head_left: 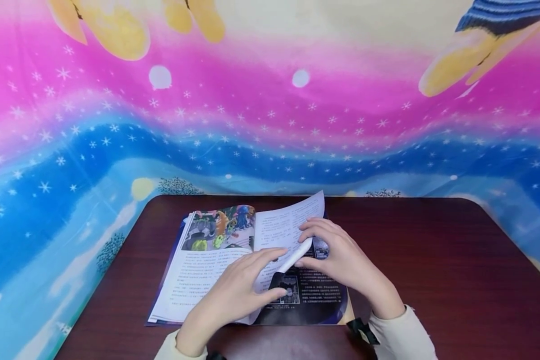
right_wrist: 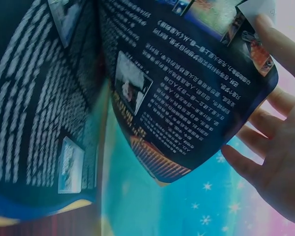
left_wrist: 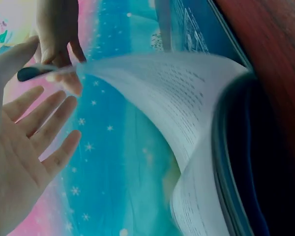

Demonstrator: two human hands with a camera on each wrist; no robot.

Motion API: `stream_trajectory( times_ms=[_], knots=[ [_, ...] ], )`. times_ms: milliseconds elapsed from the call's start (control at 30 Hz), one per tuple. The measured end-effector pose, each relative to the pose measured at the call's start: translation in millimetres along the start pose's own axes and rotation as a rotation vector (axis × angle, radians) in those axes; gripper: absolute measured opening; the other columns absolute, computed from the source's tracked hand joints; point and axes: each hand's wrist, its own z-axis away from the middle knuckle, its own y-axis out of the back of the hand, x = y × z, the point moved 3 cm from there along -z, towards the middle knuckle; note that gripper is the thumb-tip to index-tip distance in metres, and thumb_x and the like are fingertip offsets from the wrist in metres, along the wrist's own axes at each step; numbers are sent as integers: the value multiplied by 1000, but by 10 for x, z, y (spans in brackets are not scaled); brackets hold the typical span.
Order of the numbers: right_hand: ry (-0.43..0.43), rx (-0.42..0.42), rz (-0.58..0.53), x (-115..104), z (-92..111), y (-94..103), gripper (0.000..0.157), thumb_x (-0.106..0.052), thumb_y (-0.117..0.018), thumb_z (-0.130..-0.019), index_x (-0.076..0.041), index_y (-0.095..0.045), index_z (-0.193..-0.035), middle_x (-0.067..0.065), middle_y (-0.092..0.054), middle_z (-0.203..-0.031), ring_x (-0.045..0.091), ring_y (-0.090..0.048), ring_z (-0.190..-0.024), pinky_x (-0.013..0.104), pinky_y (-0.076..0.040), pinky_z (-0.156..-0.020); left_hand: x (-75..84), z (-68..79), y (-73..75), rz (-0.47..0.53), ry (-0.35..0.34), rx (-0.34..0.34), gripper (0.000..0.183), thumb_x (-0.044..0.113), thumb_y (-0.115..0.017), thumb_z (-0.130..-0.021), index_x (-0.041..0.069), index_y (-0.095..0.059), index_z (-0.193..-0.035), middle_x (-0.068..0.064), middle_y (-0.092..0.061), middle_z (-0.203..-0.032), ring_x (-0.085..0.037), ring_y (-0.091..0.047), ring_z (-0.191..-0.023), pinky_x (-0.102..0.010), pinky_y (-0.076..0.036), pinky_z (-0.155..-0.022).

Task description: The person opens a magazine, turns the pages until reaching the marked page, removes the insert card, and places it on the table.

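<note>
An open magazine (head_left: 216, 275) lies on the table, with a colour picture on its left page. Its lifted page (head_left: 279, 225) curves upward; the underside (right_wrist: 187, 98) is dark with white print and photos. My right hand (head_left: 335, 250) holds this page by its outer edge, thumb below and fingers above. Between my hands slants a slim white shape (head_left: 297, 254) with a black end; I cannot tell whether it is a marker or the page's curl. My left hand (head_left: 240, 287) hovers over the magazine's lower middle, fingers extended and thumb spread around the black end.
A dark reddish-brown table (head_left: 432, 260) carries the magazine near its front edge. Behind it and along the sides hangs a pink and blue cloth (head_left: 270, 130) printed with snowflakes. Both forearms wear pale sleeves (head_left: 402, 335), with a black bow (head_left: 363, 331) by the right cuff.
</note>
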Motion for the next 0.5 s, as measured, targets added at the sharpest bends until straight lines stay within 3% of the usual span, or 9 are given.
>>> stream_trajectory(
  times_ms=[367,500],
  knots=[
    [4,-14,33,-164,-5,22,42,-32,-89,-73,-18,-68,-106,-1,-61,-131,24,-44,-136,54,-34,-109,76,22,34,-72,-170,154,53,19,-74,-91,24,-54,-141,9,-60,-134,-12,-60,-117,-38,-52,-93],
    [20,-1,21,-199,11,37,44,-32,-89,-73,-18,-69,-110,-1,-60,-133,25,-42,-137,53,-34,-110,105,32,58,-129,-190,175,51,17,-72,-92,24,-55,-140,8,-60,-134,-12,-59,-119,-38,-50,-96]
  ],
)
